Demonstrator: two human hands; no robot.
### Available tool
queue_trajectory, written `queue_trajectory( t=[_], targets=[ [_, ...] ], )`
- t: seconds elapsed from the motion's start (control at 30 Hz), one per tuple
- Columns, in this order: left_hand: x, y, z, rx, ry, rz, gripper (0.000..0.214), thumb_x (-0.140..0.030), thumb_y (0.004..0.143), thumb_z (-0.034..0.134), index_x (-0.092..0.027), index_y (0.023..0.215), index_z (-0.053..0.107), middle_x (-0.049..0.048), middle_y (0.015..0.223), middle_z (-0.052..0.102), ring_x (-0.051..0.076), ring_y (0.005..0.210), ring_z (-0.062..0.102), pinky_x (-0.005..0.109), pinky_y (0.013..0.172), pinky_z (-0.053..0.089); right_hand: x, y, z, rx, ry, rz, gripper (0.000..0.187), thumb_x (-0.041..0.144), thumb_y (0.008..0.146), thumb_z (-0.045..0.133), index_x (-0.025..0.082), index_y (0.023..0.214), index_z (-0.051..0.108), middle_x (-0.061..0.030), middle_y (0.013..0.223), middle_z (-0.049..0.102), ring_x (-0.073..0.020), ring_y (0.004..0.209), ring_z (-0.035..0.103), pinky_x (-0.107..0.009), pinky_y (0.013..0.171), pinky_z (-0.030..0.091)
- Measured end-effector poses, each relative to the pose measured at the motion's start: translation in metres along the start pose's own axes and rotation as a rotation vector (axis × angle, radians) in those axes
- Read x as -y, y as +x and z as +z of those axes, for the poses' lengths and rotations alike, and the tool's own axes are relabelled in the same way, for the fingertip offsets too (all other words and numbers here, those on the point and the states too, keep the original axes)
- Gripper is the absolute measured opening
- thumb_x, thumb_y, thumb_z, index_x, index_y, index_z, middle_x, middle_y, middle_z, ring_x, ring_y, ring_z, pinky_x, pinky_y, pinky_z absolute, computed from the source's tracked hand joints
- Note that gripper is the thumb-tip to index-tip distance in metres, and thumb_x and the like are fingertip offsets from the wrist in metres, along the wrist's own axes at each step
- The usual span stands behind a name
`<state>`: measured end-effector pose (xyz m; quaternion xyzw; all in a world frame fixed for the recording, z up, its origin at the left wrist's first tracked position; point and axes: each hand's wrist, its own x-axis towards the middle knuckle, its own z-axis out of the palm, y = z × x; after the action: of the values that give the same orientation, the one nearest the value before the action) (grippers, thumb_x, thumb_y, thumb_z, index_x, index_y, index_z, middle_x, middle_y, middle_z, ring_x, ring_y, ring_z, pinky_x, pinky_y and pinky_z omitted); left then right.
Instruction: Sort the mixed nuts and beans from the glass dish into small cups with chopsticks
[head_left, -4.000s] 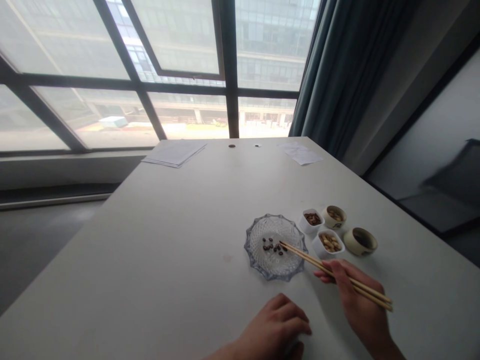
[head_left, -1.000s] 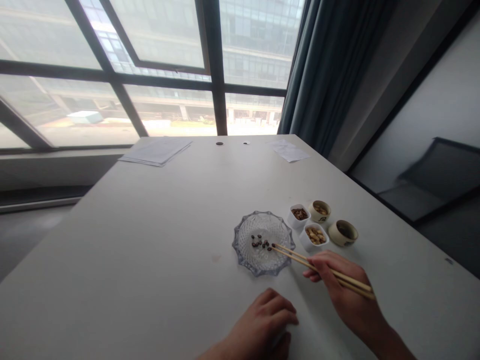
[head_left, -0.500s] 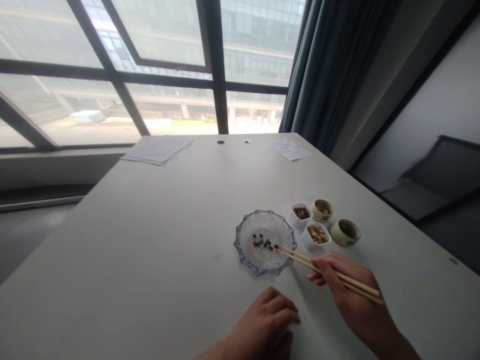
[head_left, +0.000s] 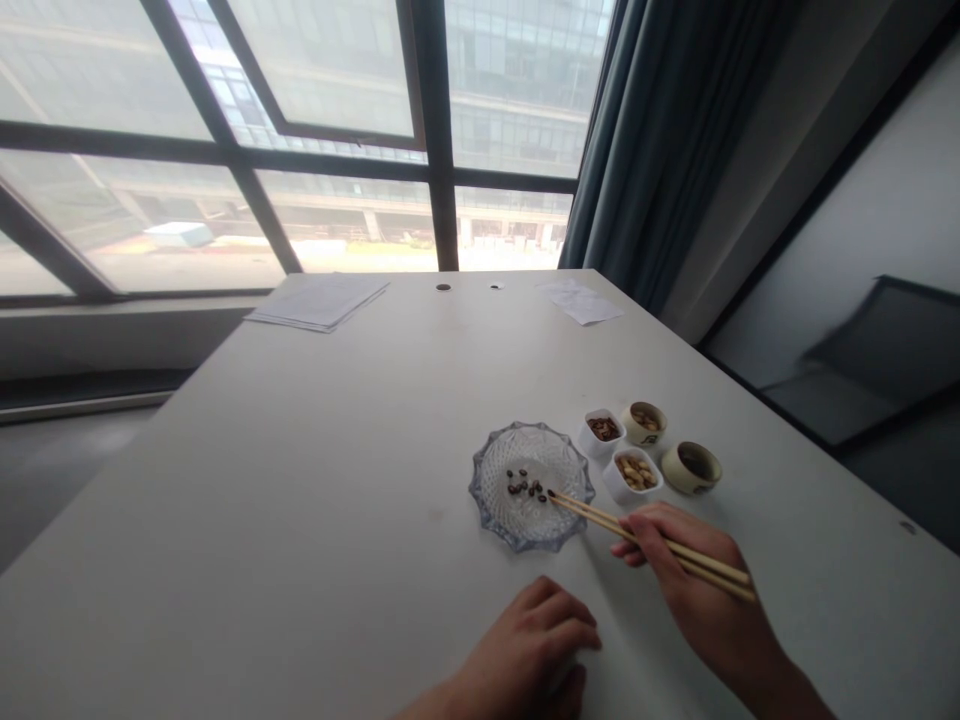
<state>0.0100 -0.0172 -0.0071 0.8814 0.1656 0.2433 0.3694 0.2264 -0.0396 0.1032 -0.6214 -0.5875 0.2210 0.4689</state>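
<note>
My right hand [head_left: 690, 560] grips a pair of wooden chopsticks [head_left: 682, 552]. Their tips reach over the right side of a scalloped clear glass plate [head_left: 495, 525] and meet at a small dark bean [head_left: 551, 493]. Several more dark beans [head_left: 523, 488] lie loose in the middle of the plate. Below the plate, my left hand [head_left: 529, 640] rests on the table, thumb apart from its loosely bent fingers, with nothing seen in it.
Right of the plate stand a white cup [head_left: 602, 432] of reddish-brown pieces, a white cup [head_left: 634, 474] of pale nuts, a cream bowl [head_left: 645, 424] with brown pieces and another cream bowl [head_left: 691, 468], dark inside. Papers [head_left: 322, 302] lie at the table's far left, a sheet [head_left: 581, 300] far right.
The chopstick tips have drawn closer together around the bean at the plate's right side. My right hand has shifted very slightly left; the left hand stays put.
</note>
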Motion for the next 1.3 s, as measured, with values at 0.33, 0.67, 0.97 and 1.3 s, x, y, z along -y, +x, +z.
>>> queue_trajectory(
  t=[0.33, 0.67, 0.97, 1.3],
  targets=[
    [0.003, -0.001, 0.003, -0.009, -0.001, 0.011, 0.045, -0.003, 0.078, 0.067, -0.025, 0.118, 0.063, 0.0049, 0.125, 0.076, 0.026, 0.112, 0.065, 0.038, 0.106, 0.055, -0.007, 0.0, 0.006, -0.042, 0.034, 0.018, 0.039, 0.047, 0.105, 0.064, 0.021, 0.08, 0.08, -0.0046, 0.074, 0.079, -0.0199, 0.065, 0.078, -0.026, 0.063, 0.064],
    [0.002, -0.001, 0.002, -0.011, -0.009, 0.0, 0.046, -0.003, 0.076, 0.066, -0.025, 0.116, 0.064, 0.0046, 0.124, 0.076, 0.026, 0.112, 0.064, 0.037, 0.104, 0.056, -0.014, -0.004, 0.012, -0.105, 0.061, 0.051, 0.041, 0.052, 0.104, 0.064, 0.021, 0.083, 0.081, -0.0066, 0.076, 0.081, -0.0225, 0.067, 0.08, -0.027, 0.063, 0.066],
    [0.002, 0.0, 0.0, -0.019, -0.017, 0.008, 0.048, -0.001, 0.074, 0.067, -0.025, 0.116, 0.064, 0.0036, 0.123, 0.076, 0.025, 0.111, 0.064, 0.036, 0.103, 0.056, -0.026, -0.014, 0.019, -0.208, 0.096, 0.072, 0.037, 0.051, 0.103, 0.066, 0.02, 0.088, 0.082, -0.0087, 0.08, 0.083, -0.0249, 0.069, 0.082, -0.029, 0.065, 0.068],
    [0.001, -0.001, -0.001, -0.019, -0.017, 0.012, 0.051, 0.001, 0.073, 0.064, -0.025, 0.117, 0.064, 0.0044, 0.124, 0.076, 0.026, 0.111, 0.063, 0.036, 0.103, 0.056, -0.023, -0.02, 0.009, -0.271, 0.096, 0.056, 0.035, 0.049, 0.103, 0.068, 0.02, 0.089, 0.082, -0.0091, 0.081, 0.083, -0.0234, 0.068, 0.081, -0.028, 0.065, 0.066]
  ],
)
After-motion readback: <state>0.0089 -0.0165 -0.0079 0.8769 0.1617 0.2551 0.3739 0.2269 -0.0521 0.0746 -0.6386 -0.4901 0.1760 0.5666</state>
